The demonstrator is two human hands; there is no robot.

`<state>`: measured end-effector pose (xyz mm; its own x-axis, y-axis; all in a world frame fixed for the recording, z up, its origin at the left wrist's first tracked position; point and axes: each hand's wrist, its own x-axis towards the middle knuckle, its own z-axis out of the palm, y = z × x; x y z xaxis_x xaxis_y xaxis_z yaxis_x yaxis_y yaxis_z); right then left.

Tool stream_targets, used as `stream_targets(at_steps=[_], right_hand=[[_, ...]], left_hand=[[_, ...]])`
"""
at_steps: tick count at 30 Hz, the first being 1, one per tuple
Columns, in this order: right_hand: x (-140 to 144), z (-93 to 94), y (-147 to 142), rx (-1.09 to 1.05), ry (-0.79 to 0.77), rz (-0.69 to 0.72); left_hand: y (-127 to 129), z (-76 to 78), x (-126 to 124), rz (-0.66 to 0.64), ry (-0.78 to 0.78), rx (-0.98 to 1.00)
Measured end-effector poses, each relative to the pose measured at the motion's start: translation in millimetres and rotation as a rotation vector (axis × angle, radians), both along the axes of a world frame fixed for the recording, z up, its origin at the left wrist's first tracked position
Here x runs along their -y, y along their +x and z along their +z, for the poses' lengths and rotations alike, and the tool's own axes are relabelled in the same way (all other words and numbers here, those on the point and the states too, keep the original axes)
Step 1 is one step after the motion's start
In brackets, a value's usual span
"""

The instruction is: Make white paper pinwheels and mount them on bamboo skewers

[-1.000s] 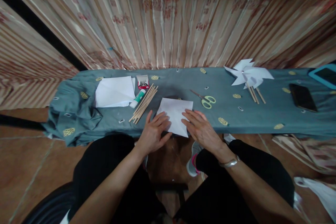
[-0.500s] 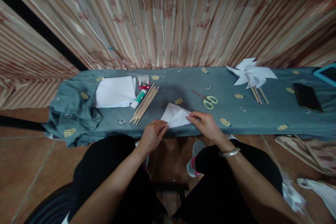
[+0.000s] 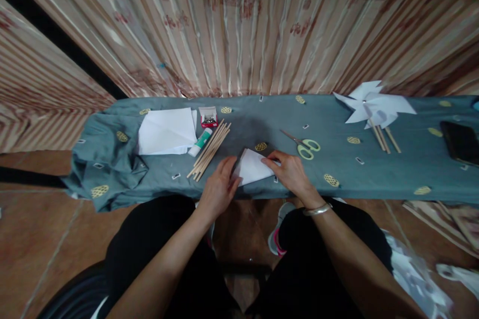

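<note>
Your right hand (image 3: 289, 169) pinches paper (image 3: 253, 166) near tabletop (image 3: 247, 115) front edge; left hand (image 3: 219, 185) touches, grip unclear. Likely light, creasable: hold edges.

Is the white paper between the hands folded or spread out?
Folded: the white paper shows a roughly triangular outline, with the left hand at its left corner and the right hand on its right side.

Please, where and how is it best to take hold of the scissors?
Probably by the green handle loops, coming from the near right: the scissors lie flat with the loops turned that way, and the blades point to the far left.
</note>
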<state>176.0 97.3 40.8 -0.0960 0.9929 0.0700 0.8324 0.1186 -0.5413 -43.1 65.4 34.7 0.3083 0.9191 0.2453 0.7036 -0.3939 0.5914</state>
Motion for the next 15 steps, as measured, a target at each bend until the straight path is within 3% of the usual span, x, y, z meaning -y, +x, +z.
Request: stream_targets(at_steps=[3,7,15], right_hand=[[-3,0.5,-2,0.042,-0.001,0.016],[-5,0.6,-4,0.101,0.011,0.024],[-7,-1.3,-9,0.180,0.080,0.032]], left_hand=[[9,2.8,7,-0.122,0.155,-0.173],[24,-0.8,19,-0.277,0.180,-0.316],[27,-11.5,20,-0.294,0.111,-0.359]])
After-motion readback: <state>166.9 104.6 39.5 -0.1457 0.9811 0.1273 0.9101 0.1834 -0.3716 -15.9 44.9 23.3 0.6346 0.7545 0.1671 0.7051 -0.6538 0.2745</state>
